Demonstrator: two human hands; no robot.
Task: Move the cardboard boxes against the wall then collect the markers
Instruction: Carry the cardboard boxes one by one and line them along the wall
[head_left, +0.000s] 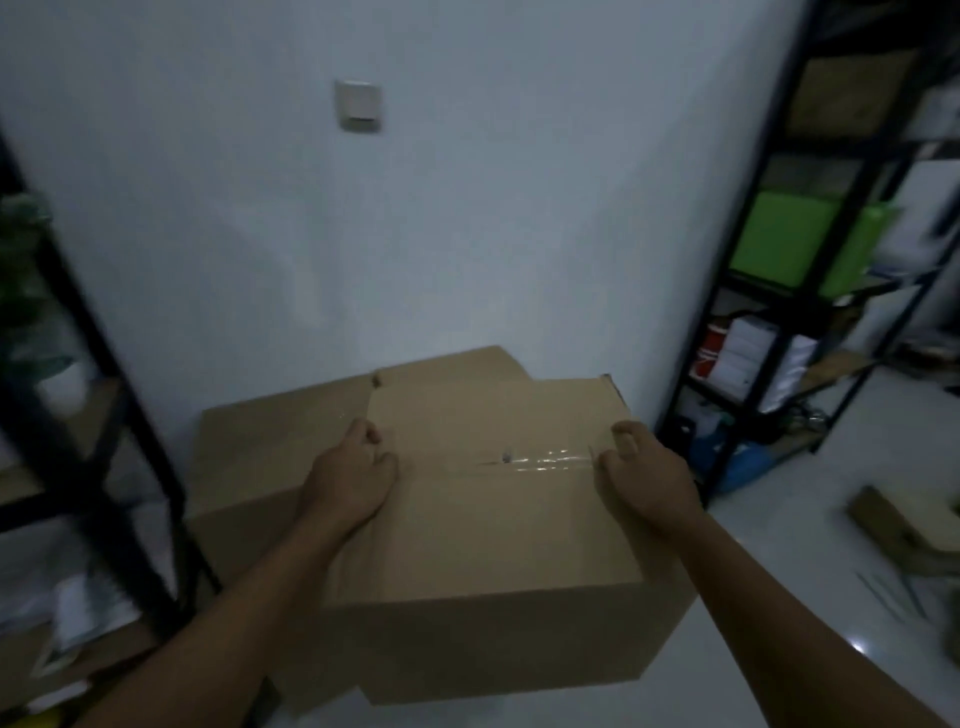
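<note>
Holding a large cardboard box (483, 525) with both hands, one at each side edge of its top. Left hand (353, 475) gripping the left edge of the top flaps, fingers curled over it. Right hand (644, 475) gripping the right edge, fingers curled the same way, right by the end of the clear tape (545, 461) running along the centre seam. Box sitting just in front of the white wall (415, 234), partly overlapping a second cardboard box (270, 447) lying behind and to its left, closer to the wall. Whether the held box is resting on the floor (779, 597) or lifted: cannot tell. Standing at the right, a black shelf rack (769, 291) carrying a green bin (789, 244) and white stacks. Standing at the left, another black rack (119, 415), blurred. Lying on the floor near the right edge, a flat piece of cardboard (904, 525). Sitting high on the wall, a white switch plate (359, 105).
</note>
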